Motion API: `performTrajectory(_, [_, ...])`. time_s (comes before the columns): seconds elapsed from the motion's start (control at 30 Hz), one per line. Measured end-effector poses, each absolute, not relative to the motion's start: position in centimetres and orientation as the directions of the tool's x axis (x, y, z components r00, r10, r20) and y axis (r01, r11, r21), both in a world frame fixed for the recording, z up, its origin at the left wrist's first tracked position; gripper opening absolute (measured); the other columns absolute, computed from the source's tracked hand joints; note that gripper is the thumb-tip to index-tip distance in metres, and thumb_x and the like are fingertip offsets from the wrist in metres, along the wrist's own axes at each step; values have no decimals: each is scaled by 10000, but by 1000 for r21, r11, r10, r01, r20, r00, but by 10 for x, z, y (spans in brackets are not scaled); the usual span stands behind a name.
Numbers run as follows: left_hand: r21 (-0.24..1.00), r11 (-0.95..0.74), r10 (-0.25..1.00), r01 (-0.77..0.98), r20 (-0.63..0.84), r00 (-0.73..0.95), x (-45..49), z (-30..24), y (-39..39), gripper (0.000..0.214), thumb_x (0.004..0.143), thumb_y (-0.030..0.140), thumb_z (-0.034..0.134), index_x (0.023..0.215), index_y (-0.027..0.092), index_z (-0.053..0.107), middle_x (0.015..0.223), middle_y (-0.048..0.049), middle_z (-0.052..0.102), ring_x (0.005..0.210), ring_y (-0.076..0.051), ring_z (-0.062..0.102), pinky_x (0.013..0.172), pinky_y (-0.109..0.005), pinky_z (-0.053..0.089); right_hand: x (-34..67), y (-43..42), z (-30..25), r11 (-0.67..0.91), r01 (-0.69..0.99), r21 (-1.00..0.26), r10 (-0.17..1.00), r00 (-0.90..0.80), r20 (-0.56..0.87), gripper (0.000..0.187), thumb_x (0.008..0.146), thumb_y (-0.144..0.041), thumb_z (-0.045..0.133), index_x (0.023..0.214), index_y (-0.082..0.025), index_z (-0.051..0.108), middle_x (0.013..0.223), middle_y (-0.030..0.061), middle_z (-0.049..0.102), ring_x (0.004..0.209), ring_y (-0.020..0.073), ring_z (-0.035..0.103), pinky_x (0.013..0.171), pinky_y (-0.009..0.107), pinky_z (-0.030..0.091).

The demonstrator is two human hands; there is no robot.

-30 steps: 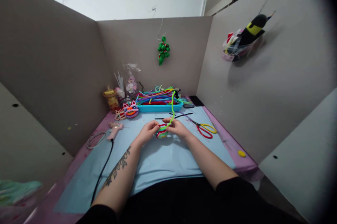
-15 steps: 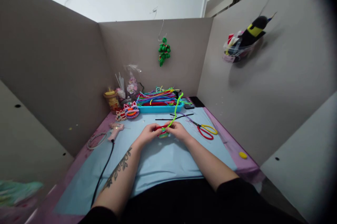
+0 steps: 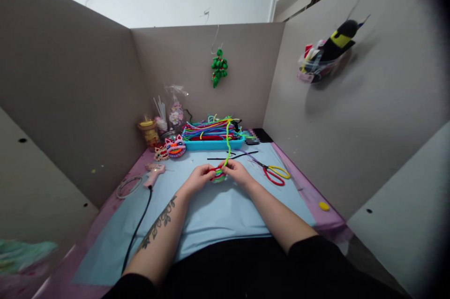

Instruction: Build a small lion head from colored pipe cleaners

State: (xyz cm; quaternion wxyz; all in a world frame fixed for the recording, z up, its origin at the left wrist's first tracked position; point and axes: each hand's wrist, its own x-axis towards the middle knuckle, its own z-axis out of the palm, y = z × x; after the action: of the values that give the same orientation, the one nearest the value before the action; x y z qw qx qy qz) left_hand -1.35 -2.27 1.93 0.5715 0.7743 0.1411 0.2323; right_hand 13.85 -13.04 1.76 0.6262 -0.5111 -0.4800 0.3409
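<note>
Between my two hands is a small striped pipe-cleaner piece (image 3: 218,177) in red, green and white, held just above the blue table cover (image 3: 225,214). My left hand (image 3: 198,180) pinches its left side, thumb and fingers closed. On the right side, my right hand (image 3: 238,175) has its fingers closed on the piece, near the base of a lime-green pipe cleaner (image 3: 228,142) that sticks up and away toward the tray. The fingertips partly cover the piece. Beyond the hands lie dark pipe cleaners (image 3: 220,159).
A blue tray (image 3: 214,145) full of coloured pipe cleaners stands at the back. Scissors (image 3: 274,176) with red and yellow handles lie to the right. At left are a pink glue gun (image 3: 154,175) with its black cord, and finished pipe-cleaner faces (image 3: 176,147). Grey partitions enclose the table.
The lime-green pipe cleaner has swung left and now stands more upright. The striped piece has turned a little, showing more of its stripes. Both hands stay in nearly the same place.
</note>
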Motion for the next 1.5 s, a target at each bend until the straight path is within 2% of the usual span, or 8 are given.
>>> performTrajectory(0.17, [981,-64,613,-185,185,768,-8,19,-20,321,731,431,646,810,121,621,737,-32,632,679,-132,556,689,-258,423,138,-124,9,249,123,-961,841,465,277,514,649,-399,690,1095,-234,497,1219,83,503,1107,229,491,878,364,427])
performTrajectory(0.33, [963,138,601,-231,103,792,-9,20,-21,315,678,382,715,847,128,637,789,-36,665,728,-153,605,758,-293,451,132,-123,5,295,208,-933,837,414,357,485,710,-347,636,1149,-256,451,1258,83,465,1119,229,502,873,382,444])
performTrajectory(0.53, [977,-7,613,-213,173,771,-11,23,-24,284,619,325,762,762,117,632,695,-30,674,632,-136,601,670,-266,453,124,-134,19,342,535,-773,712,389,584,248,747,-264,595,995,-258,577,1223,66,462,1157,222,458,894,372,422])
performTrajectory(0.8, [977,-151,594,-150,211,776,-11,24,-28,236,609,289,755,722,125,629,654,-34,676,619,-151,614,645,-273,465,126,-134,22,305,554,-775,706,415,574,108,760,-272,585,849,-212,591,1089,73,512,1055,207,506,838,348,444])
performTrajectory(1.1, [956,-284,623,-78,246,743,-9,25,-33,251,649,356,701,727,120,668,674,-46,668,617,-142,583,607,-251,448,122,-137,25,319,778,-541,520,334,786,61,816,-229,536,784,-211,586,872,52,510,866,190,520,810,360,443])
performTrajectory(1.2, [961,-266,675,-72,239,698,-6,24,-32,263,650,371,686,705,115,657,630,-33,647,575,-131,560,570,-239,426,119,-140,21,292,867,-404,475,235,848,88,817,-202,526,817,-211,613,868,59,515,849,194,501,789,359,439])
performTrajectory(1.37, [976,-212,735,-46,190,651,-5,17,-31,222,654,332,658,690,113,659,612,-20,622,571,-118,534,543,-219,388,101,-141,12,342,938,-61,502,-127,855,170,814,-152,497,801,-223,651,791,41,559,787,184,492,742,336,412])
performTrajectory(1.5, [985,-157,720,-77,168,673,-7,16,-28,249,650,350,666,718,111,652,637,-23,626,581,-117,537,553,-219,385,96,-138,11,350,932,-93,555,-126,822,167,822,-179,507,829,-243,661,794,33,568,804,180,499,771,339,411])
